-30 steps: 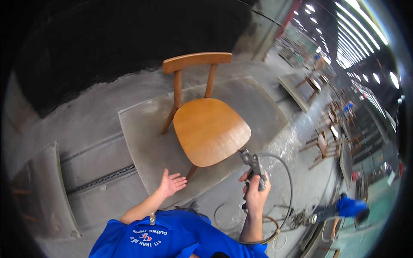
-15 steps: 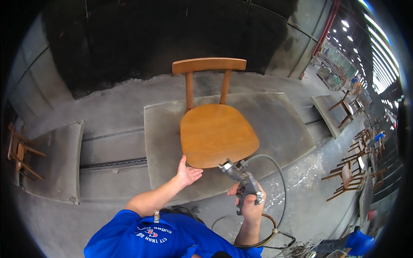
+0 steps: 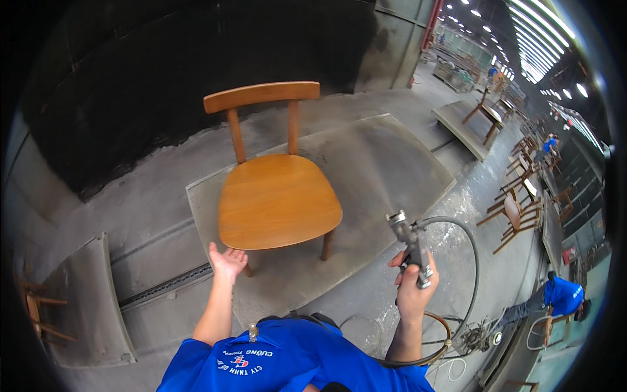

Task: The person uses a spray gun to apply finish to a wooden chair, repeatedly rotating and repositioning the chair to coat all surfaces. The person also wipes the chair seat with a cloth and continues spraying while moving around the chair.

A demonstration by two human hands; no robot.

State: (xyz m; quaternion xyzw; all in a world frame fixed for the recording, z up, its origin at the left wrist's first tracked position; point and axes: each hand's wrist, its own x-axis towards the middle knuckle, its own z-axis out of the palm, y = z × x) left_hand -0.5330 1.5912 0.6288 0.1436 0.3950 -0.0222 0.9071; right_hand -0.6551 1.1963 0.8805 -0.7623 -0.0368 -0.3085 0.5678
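Note:
A brown wooden chair with a curved backrest stands upright on a flat grey board, its seat turned toward me. My left hand is palm up with fingers spread, just at the seat's front left edge; whether it touches the wood I cannot tell. My right hand is wrapped round the handle of a metal spray gun, held to the right of the seat and pointing away from me. A faint pale haze shows beyond its nozzle. From the gun a grey hose loops down on the right.
Under the chair lies the grey board, with a floor rail beside it. Other boards with chairs stand left and right. A dark, stained wall rises behind. At the lower right a person in blue bends over near tangled hoses.
My view has swung, so the chair sits further left in it. The spray gun has moved right, away from the seat's front edge. My left hand stays by the seat's front left corner.

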